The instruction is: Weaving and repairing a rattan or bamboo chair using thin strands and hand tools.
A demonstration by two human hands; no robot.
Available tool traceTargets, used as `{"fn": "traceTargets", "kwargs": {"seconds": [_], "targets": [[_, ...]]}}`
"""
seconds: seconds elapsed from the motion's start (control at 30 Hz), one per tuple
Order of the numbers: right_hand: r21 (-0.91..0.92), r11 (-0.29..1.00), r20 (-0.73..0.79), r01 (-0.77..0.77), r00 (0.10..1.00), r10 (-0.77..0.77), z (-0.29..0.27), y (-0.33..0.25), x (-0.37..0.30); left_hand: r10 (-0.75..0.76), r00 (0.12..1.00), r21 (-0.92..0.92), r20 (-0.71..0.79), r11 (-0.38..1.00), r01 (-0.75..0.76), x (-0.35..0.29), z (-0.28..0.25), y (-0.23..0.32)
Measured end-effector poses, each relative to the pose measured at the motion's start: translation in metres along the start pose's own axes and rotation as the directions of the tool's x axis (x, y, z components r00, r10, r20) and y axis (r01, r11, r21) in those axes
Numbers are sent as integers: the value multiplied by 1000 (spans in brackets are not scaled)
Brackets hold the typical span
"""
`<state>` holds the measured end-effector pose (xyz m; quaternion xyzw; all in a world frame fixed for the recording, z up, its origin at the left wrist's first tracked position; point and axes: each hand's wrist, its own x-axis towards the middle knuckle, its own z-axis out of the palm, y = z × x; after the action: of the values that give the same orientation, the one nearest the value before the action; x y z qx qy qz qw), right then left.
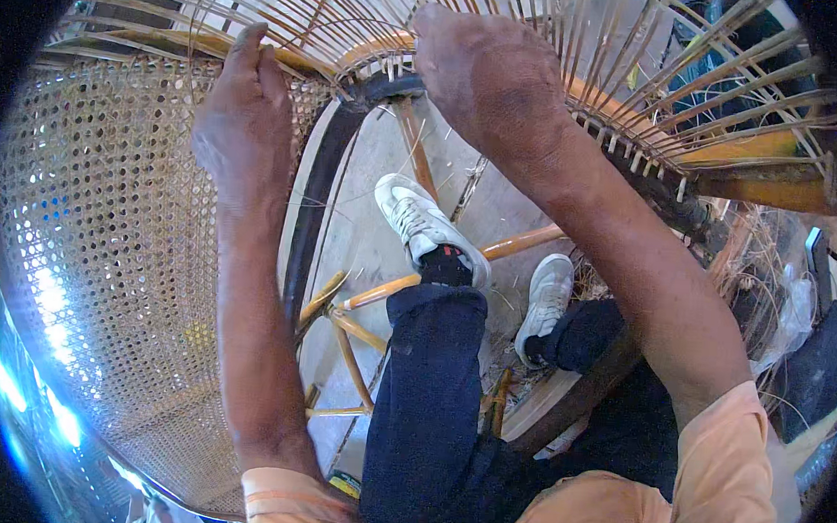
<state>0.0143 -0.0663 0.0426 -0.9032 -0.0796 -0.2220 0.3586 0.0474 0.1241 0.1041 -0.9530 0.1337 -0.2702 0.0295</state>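
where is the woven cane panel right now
In the head view, the woven cane panel fills much of the left side, running behind the left hand and forearm, to the left of the dark curved strip.

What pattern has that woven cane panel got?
The woven cane panel has a holey lattice pattern, best seen in the head view.

Left hand (246,129) and right hand (494,81) bare; forearms (256,329) likewise. Pale-orange short-sleeved cloth shirt (727,472), seam line near left sleeve hem (297,509). Dark navy cloth trousers (426,394), left leg ending in thick turned-up cuff (435,302). Black left sock (444,270), small red marks. White lace-up shoes (410,212).
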Motion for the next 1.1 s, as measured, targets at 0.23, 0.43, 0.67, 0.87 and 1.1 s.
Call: {"fn": "traceTargets", "kwargs": {"seconds": [0.23, 0.43, 0.67, 0.87, 1.1], "targets": [[16, 999, 49, -41, 998, 40, -3, -2, 0, 90, 989, 117, 118, 988, -103, 7, -11, -9], [-31, 999, 52, -45, 998, 47, -6, -2, -1, 69, 987, 194, 142, 976, -96, 9, -12, -10], [-38, 999, 54, -20, 998, 22, -4, -2, -1, 365, 921, 226, 138, 894, -388, 14, -20, -28], [-55, 998, 49, -31, 998, 33, -3, -3, -1, 445, 885, 185, 134, 867, -463, 15, -20, -30], [-38, 999, 29, -11, 999, 13, -1, 0, -2, 469, 871, 259, 146, 831, -491, 15, -20, -29]]}}
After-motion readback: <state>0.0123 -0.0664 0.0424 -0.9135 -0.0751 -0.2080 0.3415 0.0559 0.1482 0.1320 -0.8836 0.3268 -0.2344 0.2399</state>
